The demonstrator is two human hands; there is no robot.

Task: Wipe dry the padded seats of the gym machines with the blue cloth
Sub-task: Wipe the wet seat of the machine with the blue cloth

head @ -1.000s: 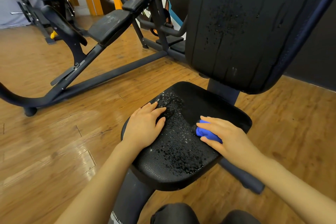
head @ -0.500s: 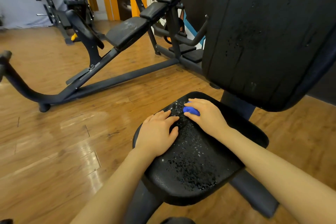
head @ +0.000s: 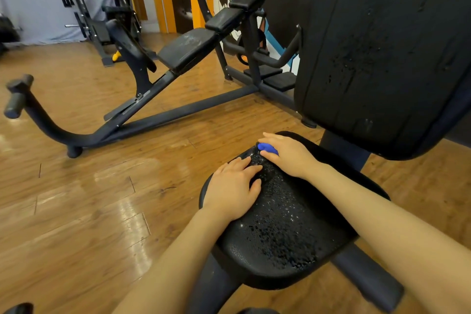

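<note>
Pressing balled blue cloth (head: 267, 148) with clamped right hand (head: 289, 154) at far edge of wet padded seat (head: 280, 232); bracing with flat, spread left hand (head: 233, 190) at left edge.

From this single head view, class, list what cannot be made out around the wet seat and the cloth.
- Blue cloth: mostly hidden under the right hand.
- Seat beneath the left hand: wet or dry, covered.
- Backrest: top and right side cut off by the frame edge.

Wet padded seat (head: 285, 232) (probably water) bears both hands, blue cloth (head: 266, 148).
</note>
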